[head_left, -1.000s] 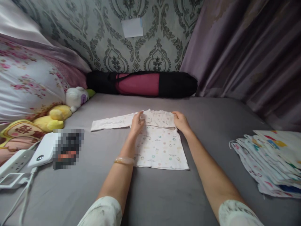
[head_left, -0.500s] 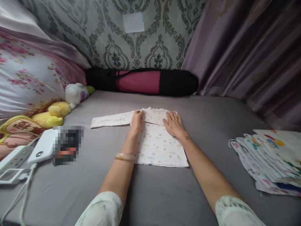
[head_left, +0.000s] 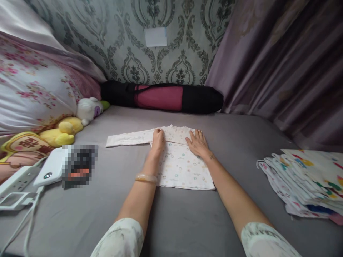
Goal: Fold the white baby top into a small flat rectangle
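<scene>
A small white long-sleeved shirt (head_left: 184, 167) with a pale print lies flat on the grey bedsheet. One sleeve (head_left: 128, 138) reaches out to the left, while the other is folded across the chest. My left hand (head_left: 159, 140) is closed on the shirt near its left shoulder, at the end of the folded sleeve; its fingertips are partly hidden. Spread flat, my right hand (head_left: 197, 143) presses on the shirt's right shoulder side.
At the right is a stack of folded printed clothes (head_left: 308, 182). A power strip (head_left: 20, 182), a white charger (head_left: 50, 167) with cables and a blurred-out object (head_left: 80, 166) lie left. Plush toys (head_left: 88, 110) and a floral pillow (head_left: 34, 85) stand behind them. A black-and-pink bag (head_left: 160, 97) lines the wall.
The view has shifted slightly, so everything sits a little differently in the picture. My left fingers look more tightly curled on the shirt; my right hand stays flat in place.
</scene>
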The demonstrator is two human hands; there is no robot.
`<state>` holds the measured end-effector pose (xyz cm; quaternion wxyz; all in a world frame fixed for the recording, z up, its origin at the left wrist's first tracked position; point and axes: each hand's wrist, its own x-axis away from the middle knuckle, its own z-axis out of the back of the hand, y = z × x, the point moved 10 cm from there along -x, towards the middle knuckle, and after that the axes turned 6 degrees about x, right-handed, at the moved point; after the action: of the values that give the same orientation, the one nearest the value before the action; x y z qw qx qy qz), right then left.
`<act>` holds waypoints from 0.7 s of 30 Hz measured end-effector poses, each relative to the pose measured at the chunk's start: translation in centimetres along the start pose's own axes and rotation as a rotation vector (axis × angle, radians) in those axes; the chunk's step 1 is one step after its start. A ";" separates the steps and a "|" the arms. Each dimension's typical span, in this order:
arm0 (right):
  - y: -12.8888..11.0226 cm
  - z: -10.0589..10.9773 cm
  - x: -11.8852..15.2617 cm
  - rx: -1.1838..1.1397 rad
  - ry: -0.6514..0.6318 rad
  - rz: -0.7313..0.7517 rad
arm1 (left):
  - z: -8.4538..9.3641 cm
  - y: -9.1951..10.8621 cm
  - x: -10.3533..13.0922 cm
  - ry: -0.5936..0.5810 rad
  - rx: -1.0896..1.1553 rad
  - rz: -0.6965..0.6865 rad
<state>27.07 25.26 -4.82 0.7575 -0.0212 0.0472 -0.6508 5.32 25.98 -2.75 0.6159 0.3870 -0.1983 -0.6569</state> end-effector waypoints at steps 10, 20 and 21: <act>-1.3 1.6 -0.9 0.002 -0.059 -0.010 | 1.0 0.9 0.4 -0.014 -0.118 0.007; -1.7 -0.2 -1.2 0.056 -0.071 -0.073 | 3.3 -0.2 0.6 -0.052 -0.291 0.099; -1.7 -0.2 -1.2 0.051 -0.079 -0.073 | 3.5 -0.4 0.6 -0.050 -0.279 0.109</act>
<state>25.25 26.23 -4.79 0.7348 -0.0291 -0.0003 -0.6777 2.48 24.75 -0.98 0.6933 0.2697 -0.1410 -0.6532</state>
